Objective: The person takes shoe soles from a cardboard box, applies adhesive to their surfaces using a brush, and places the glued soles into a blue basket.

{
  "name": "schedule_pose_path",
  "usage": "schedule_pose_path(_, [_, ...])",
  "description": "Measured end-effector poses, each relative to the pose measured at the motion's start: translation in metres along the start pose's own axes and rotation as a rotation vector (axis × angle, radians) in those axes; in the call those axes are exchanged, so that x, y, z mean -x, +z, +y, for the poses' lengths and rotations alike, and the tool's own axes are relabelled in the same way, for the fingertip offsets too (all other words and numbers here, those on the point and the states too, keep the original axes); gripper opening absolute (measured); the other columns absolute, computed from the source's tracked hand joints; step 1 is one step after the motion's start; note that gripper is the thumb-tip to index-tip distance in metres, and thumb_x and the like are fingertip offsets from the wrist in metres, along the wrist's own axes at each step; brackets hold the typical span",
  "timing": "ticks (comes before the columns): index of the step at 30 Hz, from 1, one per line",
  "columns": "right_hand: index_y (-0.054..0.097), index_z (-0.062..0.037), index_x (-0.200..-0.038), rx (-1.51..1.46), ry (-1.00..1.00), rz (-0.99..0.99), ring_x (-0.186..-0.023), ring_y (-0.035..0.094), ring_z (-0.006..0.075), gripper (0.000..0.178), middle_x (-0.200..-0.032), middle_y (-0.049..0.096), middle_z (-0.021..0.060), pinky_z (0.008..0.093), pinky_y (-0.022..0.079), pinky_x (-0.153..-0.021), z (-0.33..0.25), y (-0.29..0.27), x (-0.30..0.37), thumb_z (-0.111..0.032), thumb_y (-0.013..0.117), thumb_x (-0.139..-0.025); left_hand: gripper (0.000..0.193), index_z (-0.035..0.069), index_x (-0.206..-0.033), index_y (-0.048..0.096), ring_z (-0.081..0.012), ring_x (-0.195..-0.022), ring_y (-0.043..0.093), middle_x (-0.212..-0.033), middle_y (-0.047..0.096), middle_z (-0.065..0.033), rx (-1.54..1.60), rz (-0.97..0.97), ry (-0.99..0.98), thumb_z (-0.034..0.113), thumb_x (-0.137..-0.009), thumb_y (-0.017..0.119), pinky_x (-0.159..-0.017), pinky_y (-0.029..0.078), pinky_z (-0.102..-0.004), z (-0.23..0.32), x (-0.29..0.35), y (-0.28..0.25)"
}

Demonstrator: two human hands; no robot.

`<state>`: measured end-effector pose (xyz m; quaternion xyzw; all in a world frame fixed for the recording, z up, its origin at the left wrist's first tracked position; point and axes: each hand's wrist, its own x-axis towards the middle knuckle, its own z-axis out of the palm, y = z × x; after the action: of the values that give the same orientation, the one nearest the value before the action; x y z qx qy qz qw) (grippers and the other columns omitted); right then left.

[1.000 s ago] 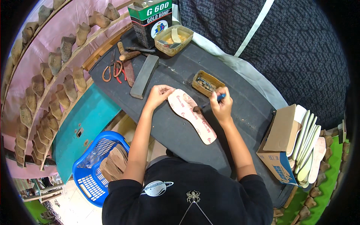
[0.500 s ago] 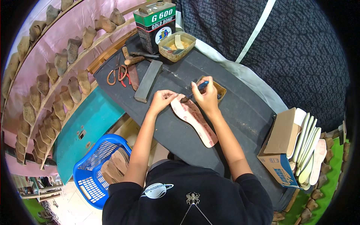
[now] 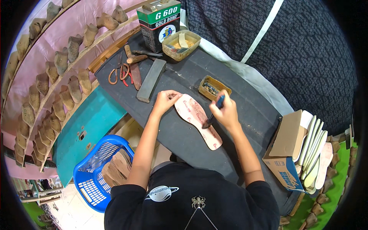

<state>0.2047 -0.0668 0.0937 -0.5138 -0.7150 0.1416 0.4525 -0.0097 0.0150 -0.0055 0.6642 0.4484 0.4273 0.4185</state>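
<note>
Pale pink insole [image 3: 191,112] lies on the dark tabletop [image 3: 174,134], its long axis slanting from upper left to lower right, broad end pointing up and left. The left hand [image 3: 165,101] has its fingers nearly closed, pinching that end's edge; the right hand [image 3: 229,112] curls its fingers round a brush [image 3: 207,124] touching the insole's narrower part.

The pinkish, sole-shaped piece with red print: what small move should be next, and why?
Perhaps draw the blue-handled brush toward the near end of the piece: that end looks paler than the brownish far part; the left hand holds the far edge.
</note>
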Motion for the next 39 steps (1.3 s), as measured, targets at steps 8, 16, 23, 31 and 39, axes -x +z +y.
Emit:
schedule_pose_path(8, [0.041,-0.0047,-0.074,-0.131,-0.013,0.214,-0.047,0.048,0.0180,0.021,-0.055,0.046,0.0076,0.0295,0.040,-0.045,-0.005,0.049,-0.022,-0.012,0.061,-0.070,0.017,-0.004,-0.082,0.063,-0.0057,-0.061,0.054,-0.072,0.062,-0.0049,0.001,0.014,0.027,0.012,-0.075,0.060,-0.055,0.043,-0.0188,-0.001,0.000,0.003])
schedule_pose_path(16, [0.041,-0.0046,-0.073,-0.014,-0.189,0.064,-0.048,0.049,0.0220,0.024,-0.057,0.045,0.0082,0.0303,0.041,-0.046,-0.003,0.011,0.034,-0.011,0.062,-0.063,0.020,-0.003,-0.081,0.063,-0.0104,-0.058,0.056,-0.070,0.063,-0.0104,-0.026,0.030,0.046,0.015,-0.073,0.061,-0.056,0.045,-0.0232,0.000,0.000,0.002])
schedule_pose_path(23, [0.043,-0.0038,-0.076,-0.050,-0.061,0.047,-0.049,0.050,0.0219,0.022,-0.058,0.049,0.0092,0.0302,0.041,-0.048,-0.012,0.025,-0.018,-0.013,0.060,-0.066,0.020,-0.003,-0.081,0.063,-0.0106,-0.058,0.056,-0.070,0.063,-0.0098,0.041,0.008,0.043,0.015,-0.073,0.062,-0.055,0.045,-0.0231,-0.001,-0.001,0.002])
schedule_pose_path(31, [0.040,-0.0039,-0.066,-0.077,-0.436,0.161,-0.042,0.046,0.0216,0.021,-0.054,0.040,0.0073,0.0291,0.038,-0.040,-0.002,0.060,0.004,-0.007,0.061,-0.063,0.019,-0.001,-0.081,0.063,-0.0107,-0.060,0.057,-0.070,0.063,-0.0097,-0.048,0.030,0.056,0.015,-0.073,0.062,-0.057,0.045,-0.0233,0.002,0.000,0.002])
schedule_pose_path(39, [0.038,-0.0052,-0.065,-0.010,-0.418,-0.077,-0.039,0.044,0.0165,0.024,-0.054,0.042,0.0058,0.0272,0.037,-0.038,-0.018,0.018,0.035,-0.002,0.061,-0.060,0.021,-0.003,-0.081,0.063,-0.0119,-0.062,0.058,-0.072,0.063,-0.0106,-0.019,0.026,0.054,0.016,-0.073,0.062,-0.058,0.045,-0.0239,-0.004,0.001,-0.001])
